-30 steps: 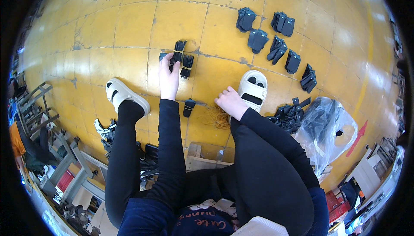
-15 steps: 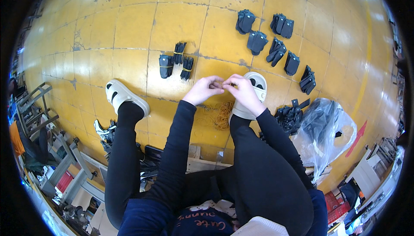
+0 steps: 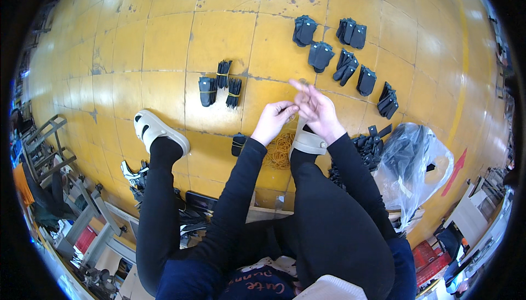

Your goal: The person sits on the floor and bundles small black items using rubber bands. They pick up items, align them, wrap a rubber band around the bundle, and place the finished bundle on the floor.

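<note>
My left hand [image 3: 276, 121] is closed, thumb and fingertips pinched together over the yellow floor. Whatever it pinches is too small to make out. Touching or nearly touching those fingertips is my right hand [image 3: 319, 115], in front of my right shoe. Its fingers are stretched out and apart, partly smeared by motion. Below both hands lies a loose heap of yellow-orange rubber bands [image 3: 280, 152]. A small banded black bundle [image 3: 238, 144] sits beside my left forearm. Farther off stand a banded stack of black flat pieces [image 3: 207, 92] and two banded bundles of thin black strips [image 3: 223, 74] [image 3: 234, 93].
Several stacks of black flat pieces [image 3: 320, 56] lie at the far right. Near my right leg are a pile of black parts [image 3: 368, 149] and a clear plastic bag [image 3: 406, 160]. A metal frame [image 3: 90, 201] stands at left. My light clogs [image 3: 159, 131] rest on the floor.
My right hand's fingers have gone from a pinch to spread out and blurred. My left hand has shifted right and slightly nearer, uncovering the small black bundle.
</note>
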Tool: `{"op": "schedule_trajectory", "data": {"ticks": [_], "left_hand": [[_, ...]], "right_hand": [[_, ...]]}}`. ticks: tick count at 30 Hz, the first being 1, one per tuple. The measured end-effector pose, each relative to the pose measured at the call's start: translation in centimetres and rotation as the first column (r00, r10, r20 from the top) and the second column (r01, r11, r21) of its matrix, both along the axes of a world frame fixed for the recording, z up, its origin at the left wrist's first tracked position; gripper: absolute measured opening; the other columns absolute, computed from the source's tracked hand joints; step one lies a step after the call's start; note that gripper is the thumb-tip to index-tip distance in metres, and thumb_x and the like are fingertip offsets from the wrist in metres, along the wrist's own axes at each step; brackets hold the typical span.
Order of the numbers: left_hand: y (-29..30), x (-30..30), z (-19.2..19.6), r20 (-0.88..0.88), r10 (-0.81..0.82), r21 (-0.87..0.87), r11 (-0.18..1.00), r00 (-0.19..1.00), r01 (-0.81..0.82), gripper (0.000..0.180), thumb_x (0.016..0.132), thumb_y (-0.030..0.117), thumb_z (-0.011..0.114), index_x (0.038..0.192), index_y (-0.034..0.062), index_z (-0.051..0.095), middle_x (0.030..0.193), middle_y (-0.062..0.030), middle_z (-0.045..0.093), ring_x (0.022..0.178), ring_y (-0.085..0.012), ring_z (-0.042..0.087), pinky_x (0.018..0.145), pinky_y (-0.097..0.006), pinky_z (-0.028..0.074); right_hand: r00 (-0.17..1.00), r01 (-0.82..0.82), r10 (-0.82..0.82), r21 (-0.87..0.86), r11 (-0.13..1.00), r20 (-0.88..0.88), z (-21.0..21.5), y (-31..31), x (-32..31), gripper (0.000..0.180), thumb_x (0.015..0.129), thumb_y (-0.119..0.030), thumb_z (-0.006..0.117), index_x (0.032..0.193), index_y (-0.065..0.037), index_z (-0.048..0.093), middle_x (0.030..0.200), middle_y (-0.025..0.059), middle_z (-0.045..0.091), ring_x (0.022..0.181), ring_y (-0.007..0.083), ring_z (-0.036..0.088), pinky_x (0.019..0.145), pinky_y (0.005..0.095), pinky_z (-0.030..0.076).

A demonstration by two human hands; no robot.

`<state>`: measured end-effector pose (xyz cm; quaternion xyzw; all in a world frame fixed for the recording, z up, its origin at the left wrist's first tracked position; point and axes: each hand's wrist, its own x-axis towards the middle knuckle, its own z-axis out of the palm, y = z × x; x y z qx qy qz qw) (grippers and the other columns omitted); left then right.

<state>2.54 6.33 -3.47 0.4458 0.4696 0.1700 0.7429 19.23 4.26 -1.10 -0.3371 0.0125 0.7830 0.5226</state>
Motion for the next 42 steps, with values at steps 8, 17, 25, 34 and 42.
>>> {"op": "schedule_trajectory", "data": {"ticks": [8,17,25,34,42], "left_hand": [[-3.3,-3.3,-1.6,-0.533,-0.216,0.112,0.94,0.818,0.321,0.03,0.084,0.027,0.066,0.088,-0.0025,0.069,0.079,-0.0169,0.066,0.074,-0.0281,0.065,0.071,-0.036,0.05],[-4.4,-3.2,-0.9,-0.416,-0.594,0.019,0.751,0.688,0.66,0.033,0.087,0.014,0.054,0.118,0.005,0.058,0.114,-0.0205,0.06,0.106,-0.035,0.058,0.093,-0.039,0.045],[-5.0,-2.2,-0.7,-0.46,-0.123,0.316,0.903,0.879,0.291,0.027,0.079,0.002,0.059,0.106,0.0049,0.061,0.112,-0.0151,0.062,0.097,-0.0343,0.061,0.084,-0.04,0.049],[-5.2,-2.9,-1.5,-0.707,-0.03,0.342,0.86,0.707,0.379,0.025,0.079,0.004,0.059,0.103,0.01,0.063,0.096,-0.014,0.065,0.089,-0.0309,0.064,0.088,-0.041,0.045],[-3.7,-3.6,-1.3,-0.518,-0.086,0.106,0.981,0.851,0.164,0.028,0.083,0.016,0.061,0.109,0.0053,0.062,0.097,-0.0157,0.068,0.097,-0.0282,0.064,0.087,-0.037,0.048]], "right_hand": [[0.098,-0.122,0.118,-0.105,0.987,0.988,-3.1,11.8,5.5,0.056,0.087,-0.039,0.059,0.121,0.005,0.054,0.104,0.0147,0.064,0.094,0.0219,0.059,0.086,0.0317,0.045],[-0.563,-0.062,0.277,-0.374,0.925,0.779,-7.7,16.8,1.7,0.059,0.077,-0.038,0.067,0.113,0.006,0.052,0.119,0.0235,0.053,0.114,0.0377,0.048,0.096,0.0453,0.039],[-0.497,-0.167,0.161,-0.276,0.947,0.853,-8.4,16.9,0.0,0.048,0.071,-0.016,0.072,0.106,0.004,0.046,0.112,0.0238,0.052,0.109,0.0366,0.05,0.092,0.0462,0.041],[-0.447,-0.11,0.156,-0.227,0.968,0.881,-9.8,17.2,-0.4,0.061,0.071,-0.017,0.074,0.115,0.008,0.04,0.114,0.0275,0.05,0.11,0.0413,0.048,0.096,0.0464,0.04],[-0.53,-0.345,0.047,-0.266,0.9,0.847,-6.4,15.3,-1.0,0.042,0.074,-0.009,0.07,0.106,0.005,0.047,0.112,0.0245,0.05,0.106,0.0378,0.051,0.087,0.0428,0.045]]}}
